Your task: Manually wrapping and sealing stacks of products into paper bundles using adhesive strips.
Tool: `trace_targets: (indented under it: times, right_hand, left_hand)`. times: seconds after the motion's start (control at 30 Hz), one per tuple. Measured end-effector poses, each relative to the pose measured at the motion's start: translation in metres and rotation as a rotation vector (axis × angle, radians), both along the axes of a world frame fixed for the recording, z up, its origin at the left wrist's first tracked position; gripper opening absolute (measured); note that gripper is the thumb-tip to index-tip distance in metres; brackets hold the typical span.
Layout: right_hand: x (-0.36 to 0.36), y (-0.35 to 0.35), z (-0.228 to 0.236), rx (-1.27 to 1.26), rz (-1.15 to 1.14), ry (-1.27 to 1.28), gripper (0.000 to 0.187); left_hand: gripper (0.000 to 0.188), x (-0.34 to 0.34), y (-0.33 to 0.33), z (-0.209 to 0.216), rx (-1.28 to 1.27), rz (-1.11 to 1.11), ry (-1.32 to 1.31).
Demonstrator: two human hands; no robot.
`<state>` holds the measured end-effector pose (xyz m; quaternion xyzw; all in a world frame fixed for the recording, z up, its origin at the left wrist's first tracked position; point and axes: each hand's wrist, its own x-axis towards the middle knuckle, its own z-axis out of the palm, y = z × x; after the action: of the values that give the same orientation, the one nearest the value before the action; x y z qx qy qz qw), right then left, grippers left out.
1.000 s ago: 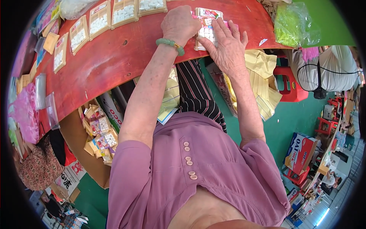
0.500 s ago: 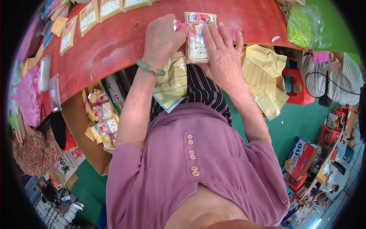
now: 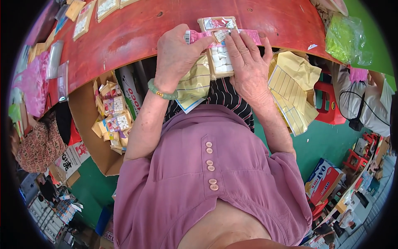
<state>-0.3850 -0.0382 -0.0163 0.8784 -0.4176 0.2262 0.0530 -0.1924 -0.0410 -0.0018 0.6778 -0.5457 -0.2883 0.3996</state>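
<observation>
A shallow tan tray pack (image 3: 222,63) of small white block-shaped pieces, under clear wrap, lies at the table's front edge, its near end jutting past it. Across its middle runs a pink printed paper strip (image 3: 251,37), sticking out on both sides. My left hand (image 3: 176,58), wearing a green bead bracelet (image 3: 162,90), is closed on the strip's left part, thumb stretched to the pack's left side; its other fingers are mostly hidden. My right hand (image 3: 251,68) lies over the pack's right side, fingers extended flat across strip and wrap, thumb by the near right corner.
More tray packs (image 3: 83,20) stand at the table's far left. A cardboard box (image 3: 89,137) of packs sits below left. Yellow lined paper (image 3: 290,91) hangs right of my lap, near a red stool (image 3: 328,101). A green plastic bag (image 3: 345,37) lies far right.
The pack has come slightly toward me and tilted. My left thumb has moved further along the strip to the pack's side; the strip's left end now shows flatter. My right hand stays on the pack.
</observation>
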Motion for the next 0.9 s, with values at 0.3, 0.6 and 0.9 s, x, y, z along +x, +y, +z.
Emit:
trace_targets:
  times: [0.3, 0.6, 0.9]
  right_hand:
    - [-0.003, 0.005, -0.004, -0.042, 0.038, -0.037, 0.066]
    - [-0.005, 0.019, 0.010, 0.185, 0.150, -0.090, 0.070]
    - [-0.013, 0.026, 0.018, 0.728, 0.039, -0.901, 0.035]
  left_hand:
    - [0.022, -0.011, 0.014, 0.002, 0.070, 0.021, 0.701]
    - [0.010, -0.008, 0.034, -0.016, 0.029, 0.035, 1.048]
    - [0.011, 0.002, 0.051, -0.011, -0.019, -0.018, 1.081]
